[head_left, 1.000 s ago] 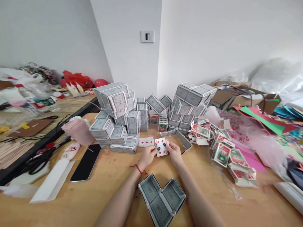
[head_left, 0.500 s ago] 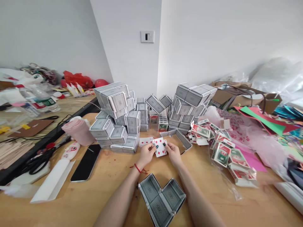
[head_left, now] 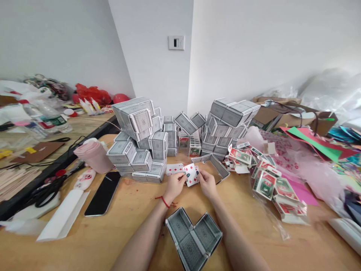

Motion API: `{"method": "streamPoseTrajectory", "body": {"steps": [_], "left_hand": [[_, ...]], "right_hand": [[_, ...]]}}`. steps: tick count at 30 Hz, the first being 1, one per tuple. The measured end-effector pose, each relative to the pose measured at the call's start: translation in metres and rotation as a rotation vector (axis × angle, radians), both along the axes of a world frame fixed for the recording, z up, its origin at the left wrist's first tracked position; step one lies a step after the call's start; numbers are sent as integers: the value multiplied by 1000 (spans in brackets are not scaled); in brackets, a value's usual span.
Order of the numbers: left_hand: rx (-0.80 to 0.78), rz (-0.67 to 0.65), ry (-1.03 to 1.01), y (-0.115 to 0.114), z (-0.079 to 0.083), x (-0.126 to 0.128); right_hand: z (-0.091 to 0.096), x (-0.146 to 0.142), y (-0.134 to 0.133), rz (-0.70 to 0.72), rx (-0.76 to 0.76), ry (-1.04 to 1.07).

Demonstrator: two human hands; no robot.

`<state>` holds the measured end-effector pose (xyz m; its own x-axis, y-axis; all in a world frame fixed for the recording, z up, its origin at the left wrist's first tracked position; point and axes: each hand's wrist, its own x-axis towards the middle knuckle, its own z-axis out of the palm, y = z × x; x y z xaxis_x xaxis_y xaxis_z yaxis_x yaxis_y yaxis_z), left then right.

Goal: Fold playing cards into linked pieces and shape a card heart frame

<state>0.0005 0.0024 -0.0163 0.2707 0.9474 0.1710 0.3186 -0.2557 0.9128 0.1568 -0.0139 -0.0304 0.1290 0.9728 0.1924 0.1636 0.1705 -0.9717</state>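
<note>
Both our hands are together at the cards near the centre of the frame: our left hand [head_left: 175, 184] pinches the left edge of the playing cards [head_left: 191, 174], and our right hand [head_left: 208, 183] pinches the right edge. Neither hand is nearer, since each touches its own side. The cards lie straight between our fingertips, their long axis running up the frame, with the top tipped slightly left. We see a white face with red diamonds and, at its right, a strip of what looks like a second card marked 5; how many we hold we cannot tell. Another diamond card [head_left: 174, 168] lies flat just beyond our left hand, its long axis across the frame. Below, at bottom centre, a heart-shaped tray [head_left: 189, 246] of grey patterned panels sits between our forearms.
</note>
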Motion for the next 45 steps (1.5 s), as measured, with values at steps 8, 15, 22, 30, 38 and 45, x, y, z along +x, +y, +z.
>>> {"method": "streamPoseTrajectory", "body": {"steps": [8,15,22,30,38,45], "left_hand": [[-13,-47,-14,1,-1,1],[-92,-5,-131,0,7,0],[-129,-37,-200,0,11,2],[-132,-52,-179,-3,16,2],[-172,-89,-192,-3,9,3],[-149,-124,-148,-2,3,2]], "right_hand": [[2,-7,-10,-202,214,-736],[6,-11,-6,-172,17,-46],[16,-8,-1,192,-429,1072],[26,-10,-7,421,-443,1237],[21,-4,-8,544,-368,1133],[13,-2,-5,465,-409,1011]]}}
